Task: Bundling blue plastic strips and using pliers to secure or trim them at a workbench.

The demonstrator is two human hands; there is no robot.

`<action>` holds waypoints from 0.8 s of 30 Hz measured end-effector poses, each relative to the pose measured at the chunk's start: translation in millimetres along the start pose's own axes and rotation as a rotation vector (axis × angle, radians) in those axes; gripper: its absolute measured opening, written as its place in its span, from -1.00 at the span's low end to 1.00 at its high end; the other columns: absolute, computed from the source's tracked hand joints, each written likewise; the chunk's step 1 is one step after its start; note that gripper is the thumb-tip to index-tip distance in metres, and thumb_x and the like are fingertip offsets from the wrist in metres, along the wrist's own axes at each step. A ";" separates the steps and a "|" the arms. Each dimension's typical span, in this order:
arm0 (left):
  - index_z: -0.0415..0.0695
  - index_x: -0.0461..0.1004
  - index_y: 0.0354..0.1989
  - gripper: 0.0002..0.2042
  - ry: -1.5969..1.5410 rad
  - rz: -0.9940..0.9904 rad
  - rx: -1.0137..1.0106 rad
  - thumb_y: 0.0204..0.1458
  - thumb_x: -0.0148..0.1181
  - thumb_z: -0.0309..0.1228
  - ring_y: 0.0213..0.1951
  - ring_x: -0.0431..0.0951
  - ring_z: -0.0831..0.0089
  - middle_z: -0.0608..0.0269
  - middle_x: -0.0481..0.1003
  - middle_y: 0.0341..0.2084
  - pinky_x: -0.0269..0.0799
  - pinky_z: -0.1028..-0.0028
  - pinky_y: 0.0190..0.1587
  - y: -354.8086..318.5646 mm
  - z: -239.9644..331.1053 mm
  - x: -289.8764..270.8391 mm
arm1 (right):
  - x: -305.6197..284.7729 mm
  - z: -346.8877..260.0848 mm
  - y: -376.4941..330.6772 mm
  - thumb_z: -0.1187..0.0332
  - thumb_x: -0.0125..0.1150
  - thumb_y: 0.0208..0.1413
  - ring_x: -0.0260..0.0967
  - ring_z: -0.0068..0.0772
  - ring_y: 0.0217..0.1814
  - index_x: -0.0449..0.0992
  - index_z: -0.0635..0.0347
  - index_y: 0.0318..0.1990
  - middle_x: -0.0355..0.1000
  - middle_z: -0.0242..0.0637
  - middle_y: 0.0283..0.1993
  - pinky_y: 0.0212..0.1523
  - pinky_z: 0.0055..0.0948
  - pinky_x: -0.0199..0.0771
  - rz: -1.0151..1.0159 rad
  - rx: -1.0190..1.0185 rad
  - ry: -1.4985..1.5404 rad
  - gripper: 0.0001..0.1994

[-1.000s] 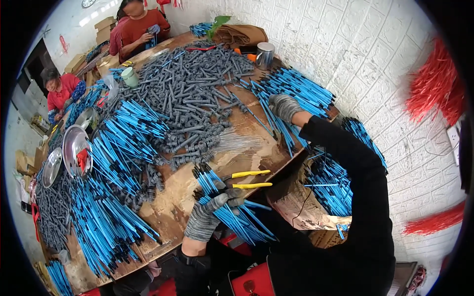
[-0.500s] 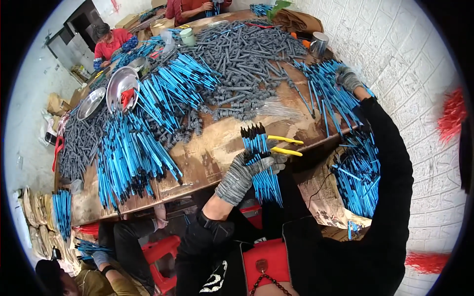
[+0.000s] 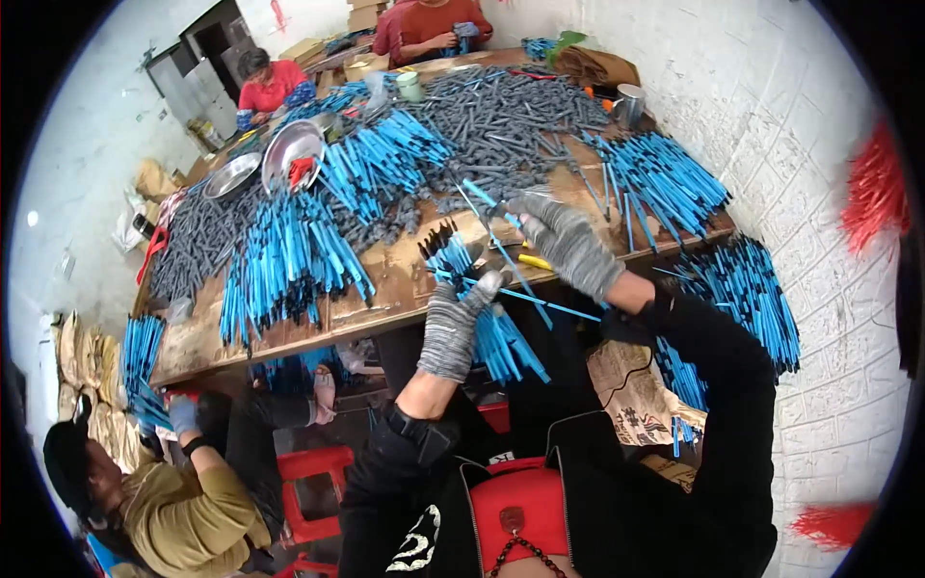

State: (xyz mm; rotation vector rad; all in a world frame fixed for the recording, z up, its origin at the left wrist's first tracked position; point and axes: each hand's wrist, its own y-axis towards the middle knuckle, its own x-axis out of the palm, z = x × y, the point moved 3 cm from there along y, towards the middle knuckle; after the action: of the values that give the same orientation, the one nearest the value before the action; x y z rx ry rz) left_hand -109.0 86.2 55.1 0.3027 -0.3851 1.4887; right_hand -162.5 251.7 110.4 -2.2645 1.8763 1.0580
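Note:
My left hand (image 3: 457, 323), in a grey knit glove, is closed around a bundle of thin blue rods with black tips (image 3: 503, 345). The tips point up and away from me, and the lower ends fan out below the fingers. One blue rod lies slanted across the bundle at my thumb. Just to the right, my gloved right hand (image 3: 568, 246) is closed on a few blue rods (image 3: 479, 193) that jut out to the left past its fingers. Between the hands shows a yellow handle (image 3: 536, 261), like that of pliers; the rest of it is hidden.
Blue rods (image 3: 665, 183) lie piled on the table's right side, with more (image 3: 756, 299) below its edge. Dark grey plastic pieces (image 3: 491, 120) heap the middle. Steel bowls (image 3: 294, 144) and another rod pile (image 3: 289, 265) are left. Several people work around the table (image 3: 385, 318).
My right hand has come from the right-hand rod pile to beside the bundle, bringing blue rods. My left hand has shifted slightly left with the bundle. The view has turned a little.

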 end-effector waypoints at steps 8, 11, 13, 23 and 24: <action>-0.16 0.46 -0.23 -0.80 -0.091 0.228 0.192 -0.05 0.25 -0.47 -0.46 0.50 0.57 0.32 0.52 -0.45 0.40 0.58 -0.46 -21.0 1.5 -30.6 | 60.6 -23.3 -63.1 0.41 0.04 0.11 0.43 -0.13 -0.21 0.39 0.24 -0.04 0.44 -0.08 -0.23 -0.19 -0.31 0.42 0.005 -0.221 0.018 -0.74; -0.14 0.45 -0.26 -0.84 -0.084 0.315 0.156 -0.04 0.21 -0.54 -0.51 0.49 0.50 0.28 0.51 -0.48 0.43 0.52 -0.43 -38.3 5.6 -56.3 | 61.3 -18.3 -71.8 0.32 0.04 0.11 0.38 0.03 -0.18 0.40 0.19 -0.07 0.43 0.00 -0.26 -0.16 -0.17 0.39 -0.131 -0.265 -0.056 -0.74; -0.15 0.42 -0.27 -0.87 -0.019 0.160 0.182 -0.02 0.17 -0.55 -0.45 0.50 0.46 0.23 0.50 -0.45 0.43 0.48 -0.43 -44.3 -3.7 -77.0 | 65.6 -3.0 -83.4 0.23 0.04 0.09 0.40 0.03 -0.23 0.44 0.17 -0.17 0.44 -0.01 -0.34 -0.19 -0.16 0.39 -0.739 -0.096 -0.297 -0.75; -0.22 0.39 -0.11 -0.72 -0.253 -0.166 0.013 -0.04 0.20 -0.55 -0.35 0.48 0.39 0.13 0.49 -0.39 0.42 0.44 -0.22 -4.8 -21.0 -59.0 | 5.7 132.7 23.4 0.37 0.07 -0.03 0.42 -0.07 -0.39 0.46 0.23 -0.32 0.41 -0.06 -0.49 -0.43 -0.21 0.40 -0.243 -0.088 -1.013 -0.85; -0.22 0.38 -0.09 -0.70 -0.151 -0.080 0.088 -0.04 0.20 -0.54 -0.32 0.48 0.38 0.13 0.49 -0.38 0.42 0.43 -0.18 12.0 -20.4 -57.6 | 6.6 142.8 26.1 0.40 0.07 -0.06 0.42 -0.08 -0.41 0.46 0.23 -0.34 0.41 -0.08 -0.50 -0.45 -0.20 0.40 -0.212 -0.113 -1.108 -0.86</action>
State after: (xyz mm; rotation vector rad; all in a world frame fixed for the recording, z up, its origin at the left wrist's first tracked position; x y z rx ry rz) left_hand -122.1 43.6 11.6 0.4975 -0.4235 1.4104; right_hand -253.7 298.4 7.4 -1.3014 1.0828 1.8343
